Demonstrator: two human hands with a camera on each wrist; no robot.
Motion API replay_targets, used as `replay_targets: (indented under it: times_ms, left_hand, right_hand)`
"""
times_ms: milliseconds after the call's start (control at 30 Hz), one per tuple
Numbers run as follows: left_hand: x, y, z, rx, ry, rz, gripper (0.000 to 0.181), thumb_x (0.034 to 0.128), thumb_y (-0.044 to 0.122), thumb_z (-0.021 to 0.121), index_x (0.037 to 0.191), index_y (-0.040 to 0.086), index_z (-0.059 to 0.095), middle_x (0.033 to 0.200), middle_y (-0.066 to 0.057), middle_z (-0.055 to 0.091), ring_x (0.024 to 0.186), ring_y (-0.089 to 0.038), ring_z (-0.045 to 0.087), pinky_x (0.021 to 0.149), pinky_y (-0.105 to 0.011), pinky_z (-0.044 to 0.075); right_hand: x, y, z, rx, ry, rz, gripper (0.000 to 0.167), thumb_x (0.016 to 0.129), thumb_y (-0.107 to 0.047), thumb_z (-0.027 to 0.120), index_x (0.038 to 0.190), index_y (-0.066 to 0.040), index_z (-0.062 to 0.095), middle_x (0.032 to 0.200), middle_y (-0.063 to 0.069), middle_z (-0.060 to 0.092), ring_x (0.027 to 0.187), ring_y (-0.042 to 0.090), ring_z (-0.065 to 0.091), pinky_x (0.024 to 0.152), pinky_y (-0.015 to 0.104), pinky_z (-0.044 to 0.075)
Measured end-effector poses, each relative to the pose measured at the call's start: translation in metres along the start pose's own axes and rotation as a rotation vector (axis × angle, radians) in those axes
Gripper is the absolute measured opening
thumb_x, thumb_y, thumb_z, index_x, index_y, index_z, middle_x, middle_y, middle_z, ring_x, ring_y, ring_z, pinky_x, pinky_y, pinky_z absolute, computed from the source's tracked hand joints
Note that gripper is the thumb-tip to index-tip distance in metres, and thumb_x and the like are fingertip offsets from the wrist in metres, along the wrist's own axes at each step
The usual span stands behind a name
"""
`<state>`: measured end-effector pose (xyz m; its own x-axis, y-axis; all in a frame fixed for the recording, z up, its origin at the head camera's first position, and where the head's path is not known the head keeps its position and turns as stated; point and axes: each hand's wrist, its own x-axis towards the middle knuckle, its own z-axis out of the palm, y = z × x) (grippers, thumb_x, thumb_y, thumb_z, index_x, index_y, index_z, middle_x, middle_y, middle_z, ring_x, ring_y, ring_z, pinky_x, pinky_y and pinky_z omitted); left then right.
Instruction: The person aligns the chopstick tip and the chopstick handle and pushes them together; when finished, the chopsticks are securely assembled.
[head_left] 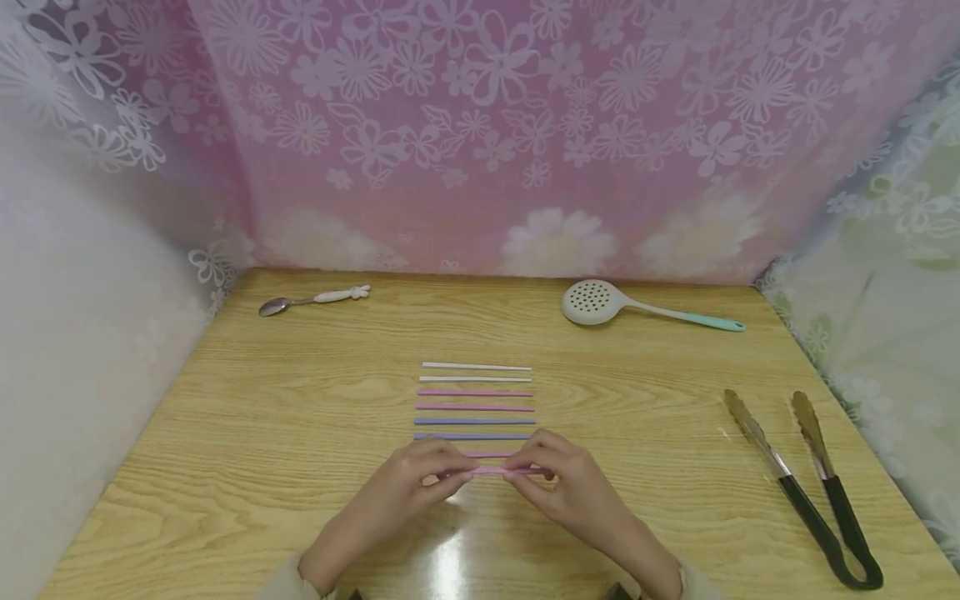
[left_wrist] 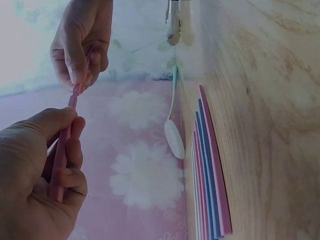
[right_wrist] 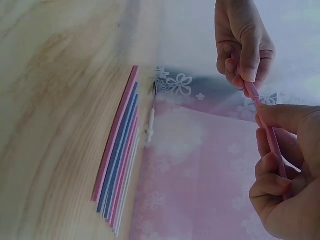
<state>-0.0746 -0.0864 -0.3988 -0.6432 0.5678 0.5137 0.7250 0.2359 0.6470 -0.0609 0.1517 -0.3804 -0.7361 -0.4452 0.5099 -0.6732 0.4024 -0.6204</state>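
Note:
Both hands hold one thin pink chopstick (head_left: pixel 491 471) low over the front middle of the table. My left hand (head_left: pixel 412 475) grips one half between thumb and curled fingers. The right hand (head_left: pixel 562 483) pinches the other half, its thumb close to the left one. A narrower section of the chopstick shows between the thumbs in the left wrist view. Just beyond the hands, more chopsticks lie in parallel: a pink one (head_left: pixel 486 455) nearest, partly covered by the fingers, then two blue ones (head_left: pixel 474 422), two pink ones (head_left: pixel 476 407) and two white ones (head_left: pixel 476 379).
At the back left lies a metal spoon (head_left: pixel 341 295) with a white handle. A slotted skimmer (head_left: pixel 592 302) with a mint-tipped handle lies back right. Black-handled tongs (head_left: pixel 817 500) lie spread at the right. Floral cloth (head_left: pixel 480 167) hangs behind the wooden table (head_left: pixel 247 433).

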Motion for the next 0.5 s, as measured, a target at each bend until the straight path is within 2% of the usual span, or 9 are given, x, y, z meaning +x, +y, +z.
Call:
replay_targets:
  times_ms: [233, 367, 500]
  left_hand:
    - [0.007, 0.004, -0.005, 0.004, 0.035, 0.119, 0.018, 0.0812, -0.005, 0.070, 0.098, 0.001, 0.071, 0.089, 0.000, 0.066, 0.078, -0.008, 0.056, 0.066, -0.011, 0.049]
    - [0.010, 0.005, -0.007, -0.006, 0.034, 0.155, 0.014, 0.0838, -0.003, 0.068, 0.098, 0.000, 0.071, 0.089, 0.000, 0.064, 0.077, -0.008, 0.054, 0.065, -0.010, 0.048]
    - [0.011, 0.007, -0.009, 0.005, 0.034, 0.175, 0.011, 0.0895, 0.005, 0.065, 0.097, 0.001, 0.072, 0.088, 0.001, 0.063, 0.076, -0.007, 0.052, 0.064, -0.009, 0.047]
  right_hand:
    - [0.004, -0.004, -0.004, -0.021, 0.036, -0.089, 0.019, 0.075, 0.003, 0.076, 0.088, -0.009, 0.071, 0.083, -0.004, 0.059, 0.071, 0.005, 0.055, 0.058, 0.016, 0.047]
    - [0.006, -0.007, -0.007, -0.024, 0.040, -0.126, 0.003, 0.085, -0.009, 0.072, 0.088, -0.008, 0.071, 0.083, -0.004, 0.059, 0.073, 0.006, 0.060, 0.064, 0.012, 0.049]
    - [0.009, -0.008, -0.010, -0.027, 0.034, -0.148, 0.017, 0.093, -0.020, 0.063, 0.086, -0.007, 0.071, 0.082, -0.004, 0.058, 0.072, 0.006, 0.059, 0.065, 0.010, 0.049]
